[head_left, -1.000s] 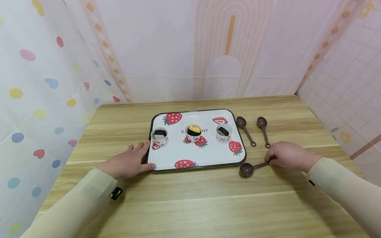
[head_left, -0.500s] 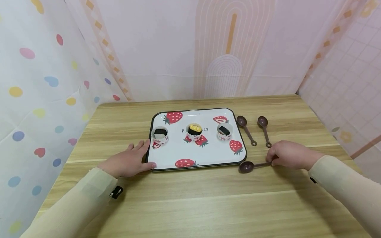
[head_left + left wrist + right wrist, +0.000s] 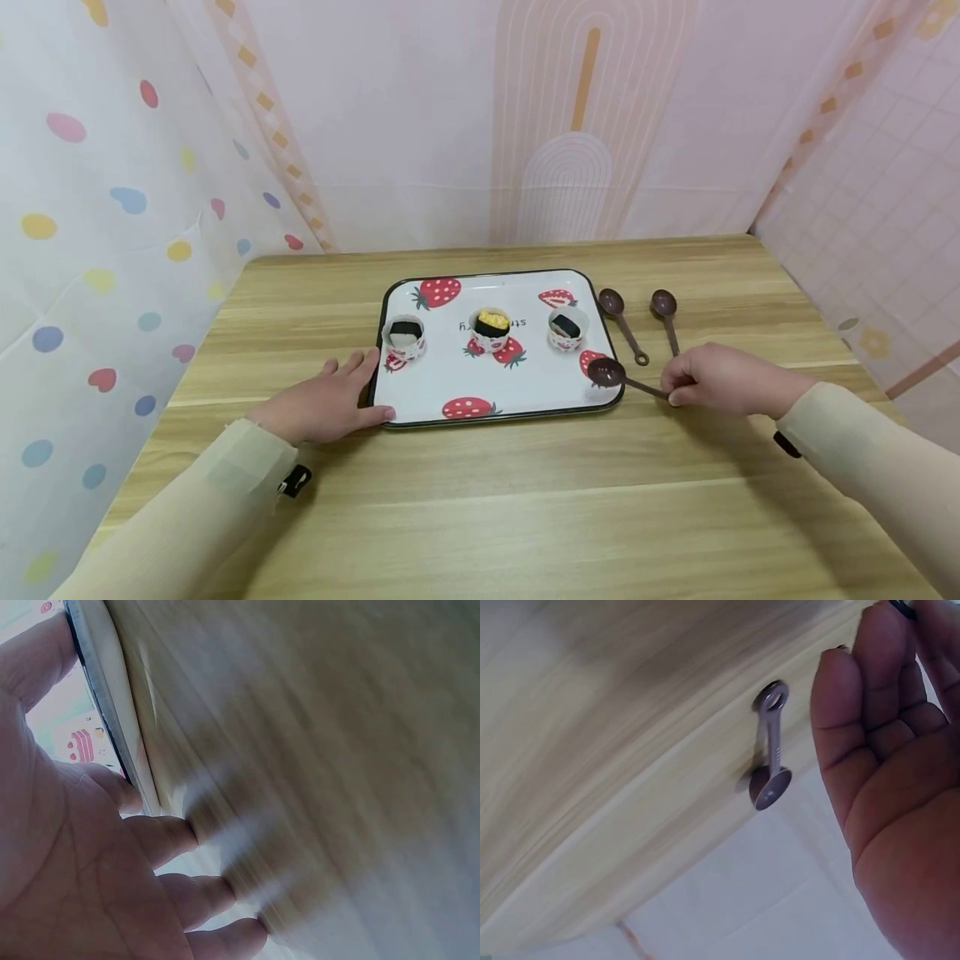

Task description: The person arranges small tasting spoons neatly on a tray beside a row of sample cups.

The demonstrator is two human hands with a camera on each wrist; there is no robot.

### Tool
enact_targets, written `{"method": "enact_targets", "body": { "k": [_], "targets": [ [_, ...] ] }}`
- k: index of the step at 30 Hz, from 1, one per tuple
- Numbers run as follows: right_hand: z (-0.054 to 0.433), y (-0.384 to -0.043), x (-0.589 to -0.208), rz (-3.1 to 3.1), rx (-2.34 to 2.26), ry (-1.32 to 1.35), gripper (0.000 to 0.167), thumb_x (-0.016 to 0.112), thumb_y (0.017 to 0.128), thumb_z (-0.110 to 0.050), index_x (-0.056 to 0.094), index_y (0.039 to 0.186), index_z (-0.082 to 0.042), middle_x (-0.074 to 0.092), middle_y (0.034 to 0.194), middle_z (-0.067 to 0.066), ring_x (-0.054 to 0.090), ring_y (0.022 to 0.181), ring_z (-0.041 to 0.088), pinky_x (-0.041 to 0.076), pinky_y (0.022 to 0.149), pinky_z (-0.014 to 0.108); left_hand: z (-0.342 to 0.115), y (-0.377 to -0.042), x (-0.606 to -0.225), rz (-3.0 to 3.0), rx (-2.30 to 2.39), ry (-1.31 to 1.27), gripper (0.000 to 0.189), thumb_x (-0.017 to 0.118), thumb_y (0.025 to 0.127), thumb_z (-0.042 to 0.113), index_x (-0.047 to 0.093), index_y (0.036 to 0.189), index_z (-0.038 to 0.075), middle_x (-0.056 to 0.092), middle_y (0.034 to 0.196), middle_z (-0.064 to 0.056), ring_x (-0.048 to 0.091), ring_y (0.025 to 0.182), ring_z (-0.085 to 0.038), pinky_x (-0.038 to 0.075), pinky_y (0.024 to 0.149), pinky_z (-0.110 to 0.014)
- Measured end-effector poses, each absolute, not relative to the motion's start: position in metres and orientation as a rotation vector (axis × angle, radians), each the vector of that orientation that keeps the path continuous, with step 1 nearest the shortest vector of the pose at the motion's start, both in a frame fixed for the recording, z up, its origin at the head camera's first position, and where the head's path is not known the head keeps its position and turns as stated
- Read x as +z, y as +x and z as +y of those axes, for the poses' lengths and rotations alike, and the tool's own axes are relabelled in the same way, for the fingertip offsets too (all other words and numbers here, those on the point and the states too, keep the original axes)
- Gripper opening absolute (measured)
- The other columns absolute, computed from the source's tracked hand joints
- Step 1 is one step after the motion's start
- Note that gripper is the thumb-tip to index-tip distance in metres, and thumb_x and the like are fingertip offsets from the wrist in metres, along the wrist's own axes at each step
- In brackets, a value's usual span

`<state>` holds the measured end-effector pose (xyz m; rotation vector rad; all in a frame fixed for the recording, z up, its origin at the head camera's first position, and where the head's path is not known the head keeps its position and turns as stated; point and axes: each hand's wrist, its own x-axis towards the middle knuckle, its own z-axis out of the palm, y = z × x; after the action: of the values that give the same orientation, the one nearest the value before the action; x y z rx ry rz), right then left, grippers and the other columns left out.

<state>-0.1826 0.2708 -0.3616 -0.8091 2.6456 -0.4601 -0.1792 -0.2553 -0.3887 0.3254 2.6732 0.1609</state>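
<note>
My right hand (image 3: 723, 379) pinches the handle end of a brown measuring spoon (image 3: 606, 372). The spoon's bowl overlaps the front right corner of a white strawberry-print tray (image 3: 427, 400). In the right wrist view only the handle's dark tip (image 3: 904, 608) shows between thumb and finger. Against the tray's left edge rests my left hand (image 3: 318, 404), fingers spread and thumb over the front corner. Three patterned paper cups stand on the tray: the left cup (image 3: 405, 350) and right cup (image 3: 566, 340) hold black-and-white rice pieces, the middle cup (image 3: 491, 340) a yellow-topped, black-banded one.
Two more brown measuring spoons lie on the wooden table (image 3: 480, 500) right of the tray: one spoon (image 3: 622, 323) close to its edge, another spoon (image 3: 664, 307) farther right, its handle end behind my right hand. Patterned curtains (image 3: 412, 125) enclose the table's back and sides.
My right hand has lifted the measuring spoon from the table and swung its bowl away from me, over the tray's corner. The left hand stays at the tray's left edge.
</note>
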Motion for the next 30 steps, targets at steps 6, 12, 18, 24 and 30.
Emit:
{"method": "enact_targets", "body": {
  "k": [6,12,18,24,30],
  "targets": [
    [0.263,-0.184,-0.360,2.675,-0.542,-0.755,0.018,0.075,0.097,-0.016,0.069,0.083,-0.024,0.055,0.072,-0.015,0.046,0.066,0.002,0.040,0.063,0.023,-0.254,-0.180,-0.388,2.668,0.156,0.322,0.112,0.052,0.096,0.078,0.011,0.169,0.004,0.016,0.173,-0.030,0.016,0.153,-0.065,0.034,0.117,-0.073],
    [0.252,-0.185,-0.359,2.702,-0.605,-0.708,0.008,0.075,0.097,-0.017,0.074,0.089,-0.019,0.063,0.078,-0.012,0.051,0.070,0.007,0.043,0.064,0.025,-0.254,-0.180,-0.388,2.667,0.142,0.322,0.114,0.051,0.095,0.080,0.011,0.169,0.004,0.016,0.173,-0.030,0.016,0.152,-0.065,0.035,0.115,-0.073],
    [0.238,-0.188,-0.358,2.732,-0.659,-0.679,0.006,0.074,0.097,-0.015,0.074,0.091,-0.017,0.061,0.073,-0.010,0.048,0.065,0.007,0.040,0.060,0.025,-0.254,-0.180,-0.388,2.662,0.144,0.326,0.112,0.051,0.096,0.079,0.010,0.169,0.005,0.015,0.173,-0.029,0.015,0.153,-0.064,0.035,0.115,-0.074],
    [0.219,-0.189,-0.357,2.746,-0.693,-0.620,0.005,0.073,0.098,-0.016,0.075,0.095,-0.013,0.059,0.072,-0.007,0.047,0.063,0.010,0.038,0.057,0.026,-0.255,-0.179,-0.388,2.660,0.152,0.332,0.112,0.050,0.096,0.079,0.009,0.170,0.005,0.015,0.173,-0.030,0.014,0.154,-0.064,0.035,0.115,-0.075],
    [0.195,-0.189,-0.357,2.707,-0.777,-0.589,0.007,0.071,0.098,-0.014,0.075,0.099,-0.008,0.067,0.077,-0.004,0.051,0.066,0.010,0.041,0.059,0.025,-0.254,-0.179,-0.386,2.663,0.136,0.329,0.113,0.050,0.095,0.080,0.009,0.170,0.005,0.016,0.173,-0.030,0.015,0.154,-0.064,0.036,0.114,-0.075]
  ]
}}
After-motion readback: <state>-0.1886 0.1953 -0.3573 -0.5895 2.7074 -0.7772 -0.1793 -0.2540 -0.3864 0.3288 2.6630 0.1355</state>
